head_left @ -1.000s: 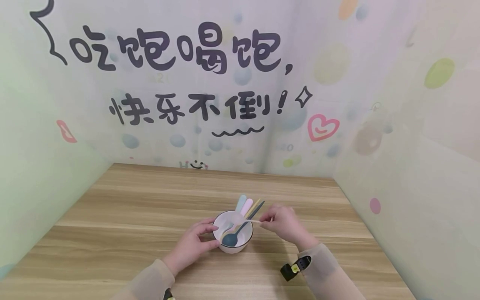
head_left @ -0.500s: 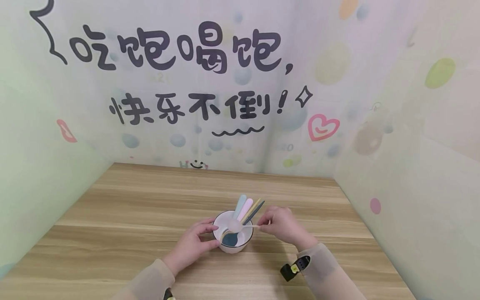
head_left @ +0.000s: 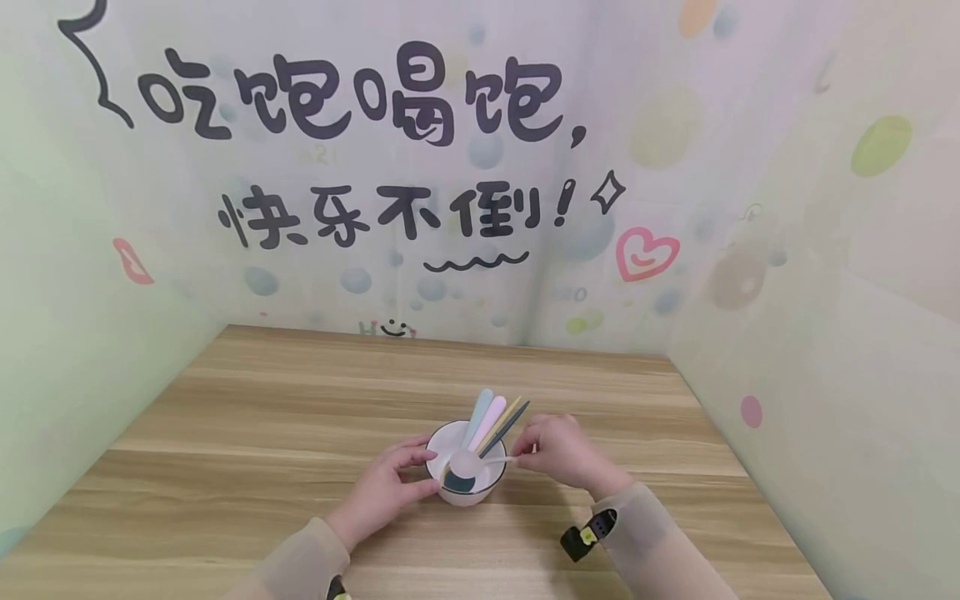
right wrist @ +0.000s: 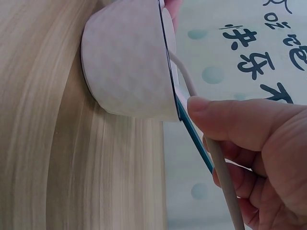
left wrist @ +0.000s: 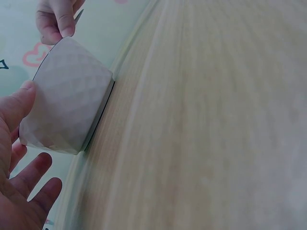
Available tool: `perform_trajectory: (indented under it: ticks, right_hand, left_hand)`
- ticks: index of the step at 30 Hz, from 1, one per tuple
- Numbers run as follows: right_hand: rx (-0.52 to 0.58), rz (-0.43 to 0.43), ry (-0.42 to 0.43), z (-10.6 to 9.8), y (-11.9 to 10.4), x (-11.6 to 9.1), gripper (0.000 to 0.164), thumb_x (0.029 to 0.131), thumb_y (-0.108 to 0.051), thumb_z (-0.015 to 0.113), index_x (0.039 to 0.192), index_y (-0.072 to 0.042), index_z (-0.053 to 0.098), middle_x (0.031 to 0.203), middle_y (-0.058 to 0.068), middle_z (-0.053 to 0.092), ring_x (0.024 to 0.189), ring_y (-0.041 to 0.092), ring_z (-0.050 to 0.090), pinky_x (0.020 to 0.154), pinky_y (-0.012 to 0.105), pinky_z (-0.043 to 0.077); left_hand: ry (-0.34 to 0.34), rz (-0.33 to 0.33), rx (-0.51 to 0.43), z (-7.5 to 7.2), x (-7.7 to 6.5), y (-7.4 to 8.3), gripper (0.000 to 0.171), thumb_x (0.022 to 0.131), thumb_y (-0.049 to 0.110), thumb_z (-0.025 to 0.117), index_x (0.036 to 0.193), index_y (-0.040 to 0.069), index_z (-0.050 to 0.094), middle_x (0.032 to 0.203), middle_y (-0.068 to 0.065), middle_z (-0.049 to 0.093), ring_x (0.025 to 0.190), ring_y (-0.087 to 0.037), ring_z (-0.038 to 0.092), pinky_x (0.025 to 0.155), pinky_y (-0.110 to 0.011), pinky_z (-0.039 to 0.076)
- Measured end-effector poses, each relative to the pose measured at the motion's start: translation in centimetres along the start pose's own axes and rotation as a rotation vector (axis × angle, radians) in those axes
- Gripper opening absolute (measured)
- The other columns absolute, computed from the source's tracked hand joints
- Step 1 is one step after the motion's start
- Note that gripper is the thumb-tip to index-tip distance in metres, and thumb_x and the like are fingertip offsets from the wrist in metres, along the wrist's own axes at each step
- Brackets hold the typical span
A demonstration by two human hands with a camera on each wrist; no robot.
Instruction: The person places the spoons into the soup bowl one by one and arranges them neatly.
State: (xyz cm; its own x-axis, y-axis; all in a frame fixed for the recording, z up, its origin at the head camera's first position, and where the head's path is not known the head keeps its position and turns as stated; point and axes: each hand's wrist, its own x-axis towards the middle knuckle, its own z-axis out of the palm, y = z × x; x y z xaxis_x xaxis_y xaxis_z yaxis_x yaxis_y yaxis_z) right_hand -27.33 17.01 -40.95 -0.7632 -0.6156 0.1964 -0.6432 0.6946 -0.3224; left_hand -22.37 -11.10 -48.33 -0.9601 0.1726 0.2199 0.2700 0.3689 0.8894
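A white bowl (head_left: 463,500) with a dark rim and faceted outside (left wrist: 72,96) stands on the table. My left hand (head_left: 386,483) holds it at its left side, thumb near the front rim and fingers farther back. My right hand (head_left: 558,450) pinches the handle of a pale spoon (head_left: 467,464), whose head is over the bowl's inside. In the right wrist view the spoon's handle (right wrist: 224,177) runs between thumb and fingers. A dark teal spoon (head_left: 459,482) lies in the bowl, partly hidden. Light-blue (head_left: 478,410), pink (head_left: 492,414) and yellow (head_left: 507,414) handles lean over the back rim.
The wood-grain table (head_left: 300,392) reaches to a printed back wall (head_left: 337,275) with large dark lettering. Pale side walls (head_left: 825,375) close it in on the left and right. A black strap (head_left: 588,536) sits on the right wrist.
The right hand has lowered the pale spoon and brought it nearer; its head now covers more of the teal spoon. The left hand and bowl look unchanged.
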Motion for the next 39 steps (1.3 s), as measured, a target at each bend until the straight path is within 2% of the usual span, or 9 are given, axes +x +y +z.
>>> perform_trajectory:
  ticks: [4, 8, 13, 26, 39]
  right_hand:
    - [-0.038, -0.035, -0.007, -0.1, -0.2, 0.1, 0.003, 0.079, -0.025, 0.079, 0.078, -0.025, 0.076, 0.074, -0.023, 0.054, 0.071, 0.002, 0.054, 0.081, 0.04, 0.034]
    - [-0.066, -0.057, -0.025, -0.2, -0.5, 0.3, 0.004, 0.079, -0.025, 0.08, 0.078, -0.024, 0.076, 0.073, -0.023, 0.054, 0.07, -0.003, 0.05, 0.079, 0.039, 0.034]
    - [-0.1, -0.091, -0.032, -0.1, -0.4, 0.5, 0.006, 0.077, -0.025, 0.08, 0.076, -0.026, 0.075, 0.073, -0.022, 0.054, 0.069, -0.004, 0.049, 0.076, 0.036, 0.032]
    - [-0.264, -0.238, -0.011, -0.2, -0.4, 1.3, 0.007, 0.077, -0.023, 0.08, 0.076, -0.028, 0.074, 0.075, -0.018, 0.055, 0.076, 0.006, 0.052, 0.072, 0.035, 0.032]
    - [-0.323, -0.233, -0.004, -0.2, -0.8, 1.9, 0.005, 0.077, -0.029, 0.078, 0.081, -0.027, 0.076, 0.08, -0.015, 0.059, 0.087, 0.012, 0.053, 0.076, 0.036, 0.036]
  left_hand:
    - [0.002, 0.01, -0.009, 0.0, 0.1, 0.0, 0.035, 0.076, 0.022, 0.082, 0.108, 0.012, 0.069, 0.138, -0.007, 0.053, 0.111, -0.024, 0.059, 0.089, -0.043, 0.05]
    - [0.001, 0.016, -0.025, 0.0, 0.0, 0.1, 0.035, 0.076, 0.022, 0.082, 0.107, 0.012, 0.069, 0.138, -0.007, 0.053, 0.112, -0.024, 0.059, 0.089, -0.044, 0.05]
    - [0.005, 0.011, 0.002, 0.0, 0.1, 0.0, 0.035, 0.076, 0.023, 0.082, 0.107, 0.012, 0.069, 0.138, -0.007, 0.053, 0.112, -0.025, 0.059, 0.089, -0.044, 0.05]
    - [0.0, 0.004, 0.004, 0.0, 0.1, -0.2, 0.035, 0.077, 0.023, 0.082, 0.108, 0.012, 0.069, 0.139, -0.006, 0.052, 0.11, -0.023, 0.06, 0.086, -0.04, 0.05]
    - [-0.005, 0.009, -0.03, -0.1, 0.0, 0.1, 0.036, 0.077, 0.023, 0.082, 0.108, 0.012, 0.069, 0.139, -0.006, 0.052, 0.111, -0.023, 0.06, 0.087, -0.042, 0.049]
